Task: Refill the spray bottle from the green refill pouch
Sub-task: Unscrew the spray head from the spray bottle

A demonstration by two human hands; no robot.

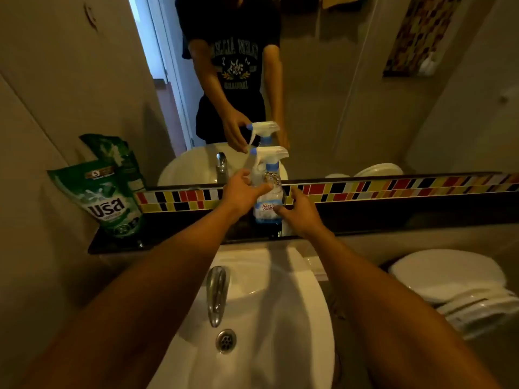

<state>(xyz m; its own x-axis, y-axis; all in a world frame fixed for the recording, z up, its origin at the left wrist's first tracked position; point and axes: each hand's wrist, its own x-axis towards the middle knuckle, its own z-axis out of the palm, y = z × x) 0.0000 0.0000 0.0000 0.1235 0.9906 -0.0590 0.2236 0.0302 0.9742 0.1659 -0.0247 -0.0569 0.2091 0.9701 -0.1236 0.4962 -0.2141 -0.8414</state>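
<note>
On the shelf at twelve o'clock, the left hand [243, 192] grasps the upright bottle [268, 189], the right hand [302, 210] touches its base, fingers loose, and the pouch [108, 195] stands at nine.

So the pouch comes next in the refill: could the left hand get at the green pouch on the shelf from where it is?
Probably yes. The green refill pouch stands alone at the dark shelf's left end, nothing between. But the left hand is on the spray bottle and must let go first.
</note>
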